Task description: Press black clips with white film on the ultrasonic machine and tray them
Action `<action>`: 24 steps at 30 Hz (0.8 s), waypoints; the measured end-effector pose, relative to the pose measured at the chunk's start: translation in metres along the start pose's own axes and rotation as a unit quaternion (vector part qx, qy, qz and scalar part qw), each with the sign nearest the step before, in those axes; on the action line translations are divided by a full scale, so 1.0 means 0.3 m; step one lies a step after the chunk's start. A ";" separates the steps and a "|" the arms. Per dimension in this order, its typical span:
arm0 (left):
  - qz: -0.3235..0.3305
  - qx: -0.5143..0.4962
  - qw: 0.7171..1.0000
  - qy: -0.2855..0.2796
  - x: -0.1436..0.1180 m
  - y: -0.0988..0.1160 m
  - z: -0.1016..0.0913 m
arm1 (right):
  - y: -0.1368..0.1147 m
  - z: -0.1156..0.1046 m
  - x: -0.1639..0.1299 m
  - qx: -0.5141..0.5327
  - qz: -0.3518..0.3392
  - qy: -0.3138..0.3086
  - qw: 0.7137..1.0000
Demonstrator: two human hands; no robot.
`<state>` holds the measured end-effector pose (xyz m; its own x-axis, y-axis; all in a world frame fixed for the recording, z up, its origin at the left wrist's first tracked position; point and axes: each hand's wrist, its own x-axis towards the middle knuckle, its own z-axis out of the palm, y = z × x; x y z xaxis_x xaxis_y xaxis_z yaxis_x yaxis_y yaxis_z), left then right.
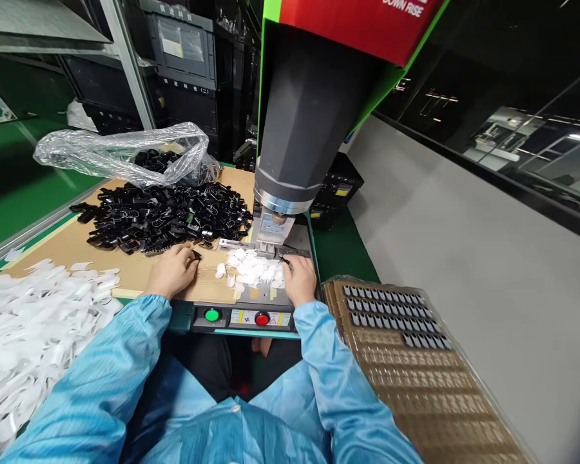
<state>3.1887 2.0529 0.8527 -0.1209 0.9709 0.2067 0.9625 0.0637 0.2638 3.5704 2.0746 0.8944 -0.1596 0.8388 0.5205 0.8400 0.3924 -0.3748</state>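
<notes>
Right now the left hand (171, 270) sits low in the middle of the frame, at the near edge of the heap of black clips (162, 218), fingers curled around one small black piece (196, 256) pinched at the fingertips. The right hand (298, 278) rests just right of centre, beside the little pile of white parts (254, 269), its fingertips up against the metal fixture (270, 248) under the press head (302, 129); whether it grips anything there, I cannot tell, the fingers hide it.

The dark cylinder of the press head hangs above the fixture at centre frame. Below the hands, the green button (212, 315) and the red button (261, 318) sit on the front panel at the edge of the surface (77, 248).

For a clean job here, I'd judge the thing is seating: the black piece should go flat and square into the fixture, with the white part lined up, not tilted. Fingers should be well back from under the head before any button is touched.

A big drift of white parts fills the lower left (29, 322), a plastic bag (125, 151) of more clips lies upper left, and a brown tray (406, 361) holding rows of finished pieces waits at lower right.
</notes>
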 end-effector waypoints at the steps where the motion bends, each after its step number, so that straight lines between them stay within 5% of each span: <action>1: 0.006 0.000 1.000 -0.002 0.008 0.004 -0.003 | -0.012 0.026 0.034 -0.013 0.002 -0.011 1.000; 7: 0.016 0.002 1.000 -0.022 0.030 0.031 -0.020 | -0.063 0.120 0.104 -0.115 0.005 -0.067 0.991; 15: -0.012 -0.065 0.998 -0.012 -0.010 0.036 -0.009 | -0.102 0.082 0.105 -0.178 -0.028 -0.140 0.974; 19: -0.031 -0.179 0.983 0.028 0.008 0.159 -0.024 | -0.096 0.072 0.117 -0.167 -0.025 -0.154 0.973; 24: 0.055 -0.245 0.967 0.047 0.112 0.412 0.018 | -0.100 0.060 0.121 -0.159 -0.009 -0.171 0.972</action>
<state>3.3049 2.0947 0.8871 -0.0677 0.9391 0.3369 0.7428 -0.1780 0.6454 3.5301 2.1002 0.9108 -0.2939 0.9305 0.2186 0.9445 0.3178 -0.0830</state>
